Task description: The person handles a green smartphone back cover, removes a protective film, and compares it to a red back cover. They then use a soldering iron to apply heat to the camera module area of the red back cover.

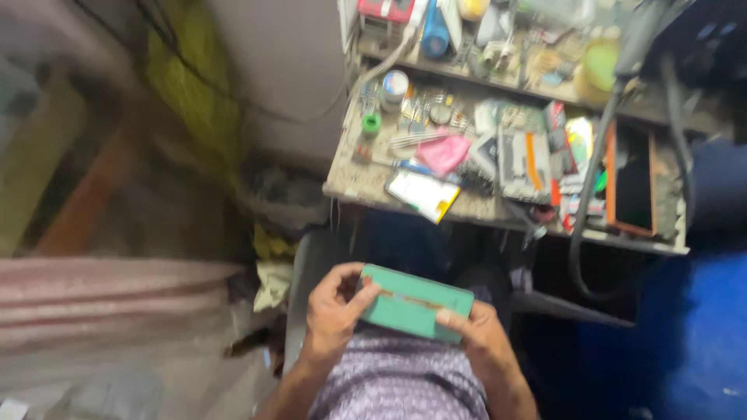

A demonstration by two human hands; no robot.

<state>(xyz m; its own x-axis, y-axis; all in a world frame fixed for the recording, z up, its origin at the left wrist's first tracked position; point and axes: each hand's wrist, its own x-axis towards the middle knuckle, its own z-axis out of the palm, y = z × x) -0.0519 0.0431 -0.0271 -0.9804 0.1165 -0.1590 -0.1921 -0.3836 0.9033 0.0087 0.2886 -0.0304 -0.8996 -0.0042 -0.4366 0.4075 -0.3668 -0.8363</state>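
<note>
Both my hands hold a flat teal-green rectangular device (415,302) over my lap, low in the middle of the head view. My left hand (333,309) grips its left end, thumb laid on the top face. Its right end sits in my right hand (478,331), fingers curled over the near corner. A thin brownish strip runs along the device's face. My patterned purple garment (397,381) lies just below. The picture is blurred by motion.
A cluttered workbench (354,185) stands beyond my hands, with a pink cloth (443,152), a white and yellow flat item (422,194), an orange-edged dark phone (631,180), small tools and tape rolls. A grey hose (589,187) hangs at the right. Blue surface at lower right; cloth and debris at left.
</note>
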